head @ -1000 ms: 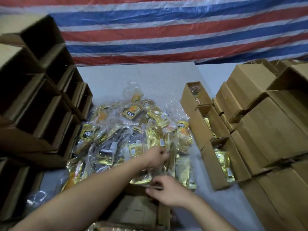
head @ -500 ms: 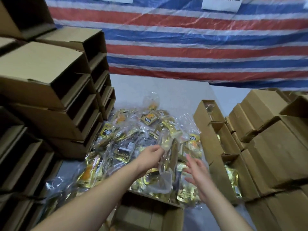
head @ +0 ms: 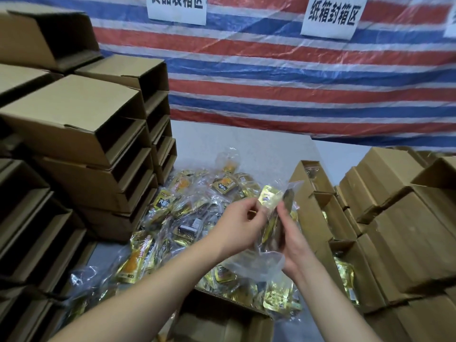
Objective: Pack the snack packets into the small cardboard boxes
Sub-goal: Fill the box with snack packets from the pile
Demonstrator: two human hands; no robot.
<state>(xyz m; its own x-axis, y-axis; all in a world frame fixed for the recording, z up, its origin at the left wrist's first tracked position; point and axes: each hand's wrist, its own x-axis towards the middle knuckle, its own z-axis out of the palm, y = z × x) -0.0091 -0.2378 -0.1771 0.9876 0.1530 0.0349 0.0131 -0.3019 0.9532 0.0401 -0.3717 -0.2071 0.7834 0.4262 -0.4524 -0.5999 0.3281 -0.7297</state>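
Both hands hold a clear plastic bundle of gold-foil snack packets (head: 272, 218) above the heaped packets (mid-table): left hand (head: 237, 228) pinches its top, right hand (head: 292, 239) grips its side, beside open brown cardboard boxes (head: 318, 208) along the grey table's (head: 246, 144) right edge.

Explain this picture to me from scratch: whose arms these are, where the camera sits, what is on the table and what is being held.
There is no machine here. The camera is worn on a person's head and looks forward and down, so the two bare arms are that person's own.

On the grey table lies a heap of snack packets, gold and clear plastic. Empty cardboard boxes are stacked at the left. At the right stands a row of open boxes, some with packets already inside, and closed boxes beyond them.

The left hand and the right hand together hold a few packets upright above the heap, fingers curled round them. A striped tarp with paper signs hangs behind.
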